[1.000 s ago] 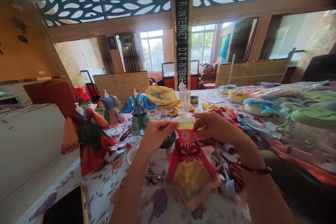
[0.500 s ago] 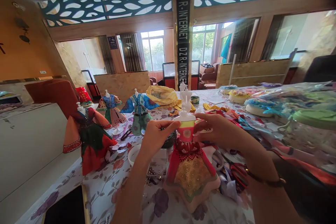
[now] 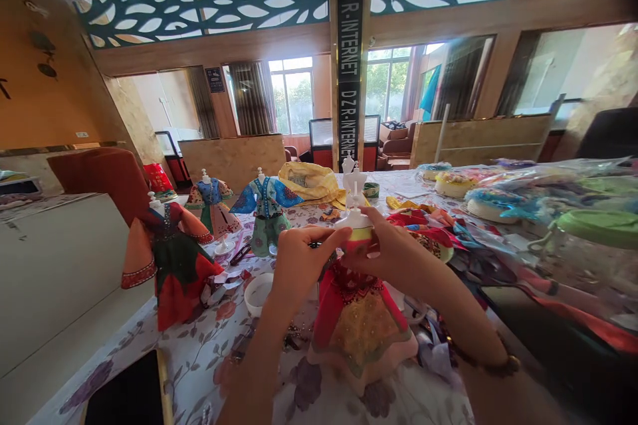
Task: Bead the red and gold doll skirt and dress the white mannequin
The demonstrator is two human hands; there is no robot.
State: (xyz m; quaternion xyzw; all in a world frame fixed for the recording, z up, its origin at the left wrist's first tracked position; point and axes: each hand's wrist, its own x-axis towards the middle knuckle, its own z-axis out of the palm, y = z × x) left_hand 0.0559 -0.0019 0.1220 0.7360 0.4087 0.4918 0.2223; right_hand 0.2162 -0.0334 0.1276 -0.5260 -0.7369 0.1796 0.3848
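Note:
A small doll dress stands upright in front of me on a white mini mannequin. Its skirt is red and gold with a pale pink hem, and a yellow and pink band wraps the chest. My left hand pinches the band's left edge between thumb and fingers. On the other side, my right hand grips the band, its thumb and fingers curled around the upper body. The fingers hide most of the waist. Behind it, another white mannequin shows partly.
Three dressed mannequins stand to the left: a red and green dress, a blue and green one and a blue and pink one. A phone, a white tape roll, fabric scraps and a green-lidded jar surround my arms.
My right hand has moved left and closed in on the dress band, covering more of it. My left hand has shifted slightly right along the top edge.

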